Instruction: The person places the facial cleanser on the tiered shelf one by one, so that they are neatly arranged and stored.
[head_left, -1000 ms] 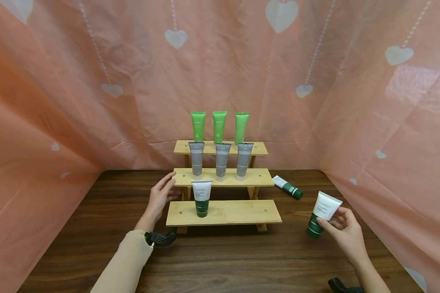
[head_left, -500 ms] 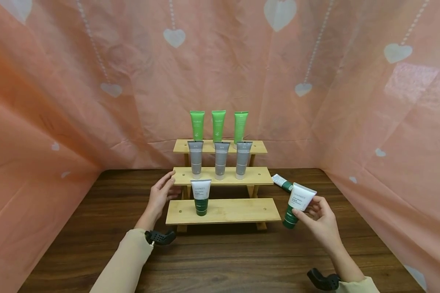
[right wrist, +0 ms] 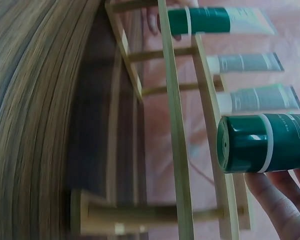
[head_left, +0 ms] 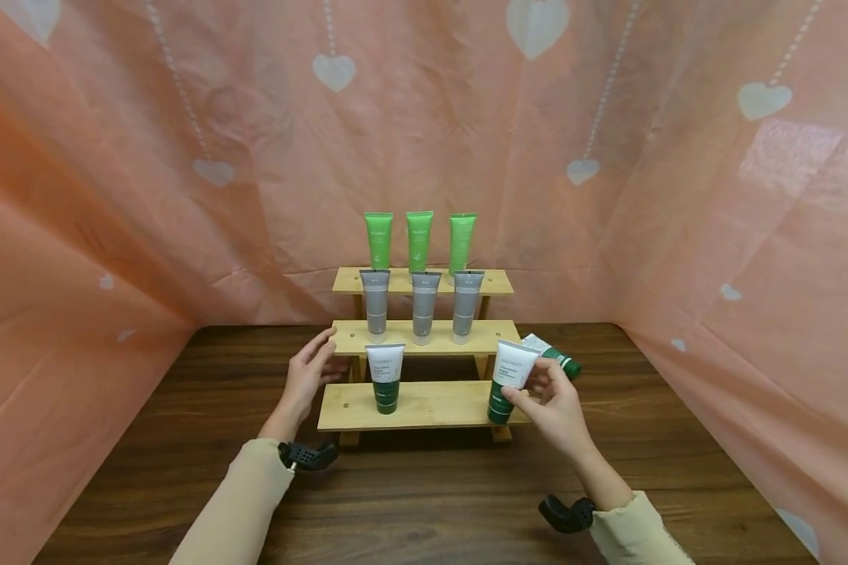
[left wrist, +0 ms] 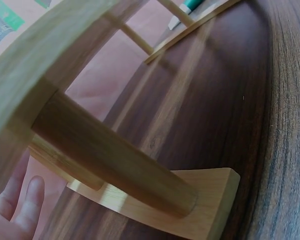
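Observation:
My right hand (head_left: 554, 404) pinches a white tube with a green cap (head_left: 512, 369) between thumb and fingers, at the right end of the lowest shelf (head_left: 438, 404). In the right wrist view the green cap (right wrist: 250, 143) overlaps the shelf area, its flat end toward the shelf. Another white and green tube (head_left: 386, 377) stands upright on its cap near the lowest shelf's left end. My left hand (head_left: 309, 377) rests at the left end of the middle shelf (head_left: 431, 345), fingertips on its edge. In the left wrist view, fingers (left wrist: 32, 205) show beside a wooden leg (left wrist: 115, 150).
Three grey tubes (head_left: 424, 306) stand on the middle shelf. Behind them, three bright green tubes (head_left: 418, 239) stand on the top shelf (head_left: 491, 282). One more white and green tube (head_left: 568, 366) lies on the dark wooden table (head_left: 410, 510), right of the stand and partly behind my right hand.
My right hand has carried the white and green tube leftward, from the table's right side to the lowest shelf's right end. The left hand stays at the middle shelf.

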### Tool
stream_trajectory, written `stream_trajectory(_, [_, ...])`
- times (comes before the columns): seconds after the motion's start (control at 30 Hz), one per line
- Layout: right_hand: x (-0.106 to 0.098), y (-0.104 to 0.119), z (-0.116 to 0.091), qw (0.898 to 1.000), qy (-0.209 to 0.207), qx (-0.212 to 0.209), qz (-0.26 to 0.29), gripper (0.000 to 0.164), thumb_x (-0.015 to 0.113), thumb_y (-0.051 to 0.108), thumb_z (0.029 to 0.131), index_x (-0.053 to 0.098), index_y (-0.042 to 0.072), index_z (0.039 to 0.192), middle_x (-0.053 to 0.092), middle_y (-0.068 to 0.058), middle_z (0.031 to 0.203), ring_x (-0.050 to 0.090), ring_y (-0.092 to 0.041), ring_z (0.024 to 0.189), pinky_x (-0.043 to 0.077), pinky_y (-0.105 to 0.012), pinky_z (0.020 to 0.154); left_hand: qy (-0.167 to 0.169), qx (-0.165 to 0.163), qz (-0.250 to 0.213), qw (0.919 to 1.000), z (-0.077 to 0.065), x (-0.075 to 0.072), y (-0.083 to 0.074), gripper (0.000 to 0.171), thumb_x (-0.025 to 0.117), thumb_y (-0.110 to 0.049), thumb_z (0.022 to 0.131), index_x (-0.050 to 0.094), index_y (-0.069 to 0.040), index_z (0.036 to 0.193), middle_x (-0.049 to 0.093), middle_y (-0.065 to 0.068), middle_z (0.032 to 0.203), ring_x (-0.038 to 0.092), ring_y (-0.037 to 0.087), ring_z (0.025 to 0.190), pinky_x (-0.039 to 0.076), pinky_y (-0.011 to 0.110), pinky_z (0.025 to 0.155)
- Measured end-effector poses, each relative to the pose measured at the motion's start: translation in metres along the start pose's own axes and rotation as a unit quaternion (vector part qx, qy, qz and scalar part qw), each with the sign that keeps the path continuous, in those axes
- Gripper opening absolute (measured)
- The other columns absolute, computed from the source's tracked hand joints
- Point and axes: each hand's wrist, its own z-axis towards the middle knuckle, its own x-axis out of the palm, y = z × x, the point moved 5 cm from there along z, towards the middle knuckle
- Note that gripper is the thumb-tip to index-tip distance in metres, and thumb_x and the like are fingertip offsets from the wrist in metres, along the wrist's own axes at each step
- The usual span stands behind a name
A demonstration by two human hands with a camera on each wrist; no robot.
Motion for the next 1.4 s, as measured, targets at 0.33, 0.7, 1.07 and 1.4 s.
stream_trajectory(0.33, [0.048, -0.004, 0.013, 0.997, 0.03, 0.04, 0.066, 0.041, 0.072, 0.0, 0.08, 0.048, -0.002, 0.113, 0.059, -0.02, 0.109, 0.06, -0.02, 0.093, 0.053, -0.028, 0.072, -0.004, -0.004, -0.005, 1.0, 0.001, -0.002, 0.002, 0.05, 0.059, -0.044, 0.089, 0.052, -0.024, 0.133, 0.059, 0.012, 0.112, 0.065, 0.028, 0.085, 0.045, 0.053, 0.087])
stream_trajectory(0.7, [0.078, -0.009, 0.023, 0.994, 0.037, 0.043, 0.098, 0.04, 0.069, -0.003, 0.08, 0.048, -0.002, 0.113, 0.059, -0.021, 0.108, 0.059, -0.026, 0.092, 0.053, -0.029, 0.071, -0.004, -0.001, -0.012, 0.9999, 0.001, 0.001, 0.0, 0.047, 0.058, -0.041, 0.091, 0.052, -0.022, 0.133, 0.063, 0.004, 0.099, 0.064, 0.033, 0.088, 0.043, 0.056, 0.088])
stream_trajectory(1.07, [0.089, -0.02, 0.021, 0.991, 0.069, 0.047, 0.105, 0.041, 0.068, -0.003, 0.082, 0.046, -0.002, 0.116, 0.059, -0.021, 0.111, 0.058, -0.025, 0.099, 0.051, -0.027, 0.078, -0.006, 0.0, -0.014, 0.9999, 0.001, 0.001, 0.001, 0.049, 0.059, -0.043, 0.089, 0.052, -0.023, 0.133, 0.062, 0.008, 0.103, 0.063, 0.034, 0.089, 0.043, 0.056, 0.089])
stream_trajectory(1.4, [0.079, 0.0, 0.015, 0.992, 0.089, 0.069, 0.065, 0.038, 0.067, -0.006, 0.081, 0.051, -0.005, 0.115, 0.057, -0.022, 0.113, 0.056, -0.032, 0.104, 0.051, -0.032, 0.082, -0.01, 0.003, -0.005, 0.9999, 0.002, 0.001, 0.001, 0.047, 0.059, -0.042, 0.09, 0.053, -0.023, 0.132, 0.059, 0.011, 0.111, 0.063, 0.032, 0.088, 0.049, 0.049, 0.083])
